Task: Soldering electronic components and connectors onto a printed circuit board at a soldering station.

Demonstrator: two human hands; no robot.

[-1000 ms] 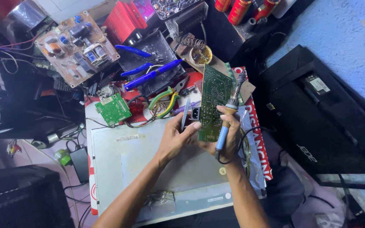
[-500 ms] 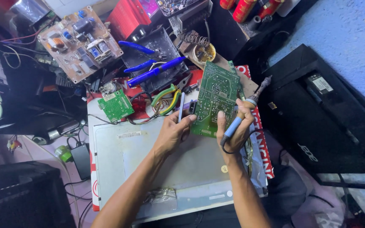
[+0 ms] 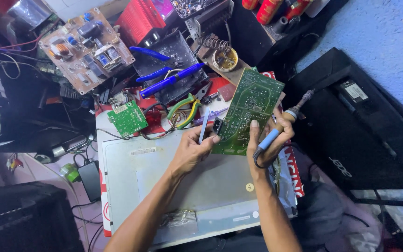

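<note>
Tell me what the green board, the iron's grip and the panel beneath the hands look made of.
Green circuit board: looks like rigid laminate with a glossy green coating, fine pale traces showing. Soldering iron in the right hand: blue grip, probably plastic or rubber; the dull grey tip looks metal. Grey panel beneath the left hand: seemingly sheet metal, matte, with a soft sheen.

A: What is up at eleven o'clock?
B: A brown circuit board (image 3: 87, 49). Blue pliers (image 3: 166, 77) lie at twelve.
A: And at nine?
B: A small green board (image 3: 127, 118), beside green-handled pliers (image 3: 183, 109).
</note>
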